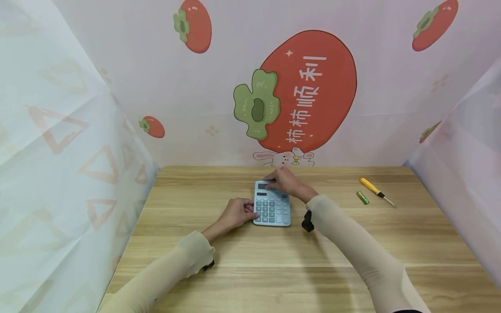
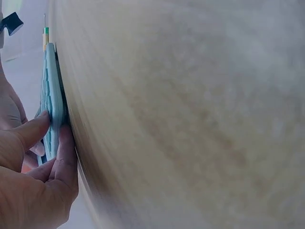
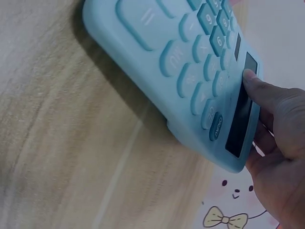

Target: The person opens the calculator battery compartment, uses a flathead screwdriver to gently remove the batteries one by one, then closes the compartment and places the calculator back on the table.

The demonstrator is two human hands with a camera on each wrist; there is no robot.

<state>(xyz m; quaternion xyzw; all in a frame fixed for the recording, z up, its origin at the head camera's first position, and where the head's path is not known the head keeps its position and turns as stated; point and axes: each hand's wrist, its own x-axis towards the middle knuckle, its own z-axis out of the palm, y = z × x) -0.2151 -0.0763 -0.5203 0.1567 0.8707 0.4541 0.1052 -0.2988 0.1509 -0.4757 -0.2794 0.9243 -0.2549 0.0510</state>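
A light blue calculator (image 1: 278, 213) is face up near the middle of the wooden table, its display end towards the back wall. My left hand (image 1: 236, 213) pinches its lower left edge, thumb on the keys and fingers at the side and underneath, as the left wrist view shows. At the far end my right hand (image 1: 287, 180) grips the top edge, with the thumb over the display (image 3: 241, 119) and the fingers behind. In the right wrist view a shadow lies beneath the calculator's side (image 3: 133, 71).
To the right on the wooden table (image 1: 242, 278) lie a small green battery (image 1: 362, 198) and a screwdriver (image 1: 372, 187) with a yellow handle, its metal tip pointing towards the front right. A printed sheet with persimmons (image 1: 313, 95) covers the back wall; similar sheets line both sides.
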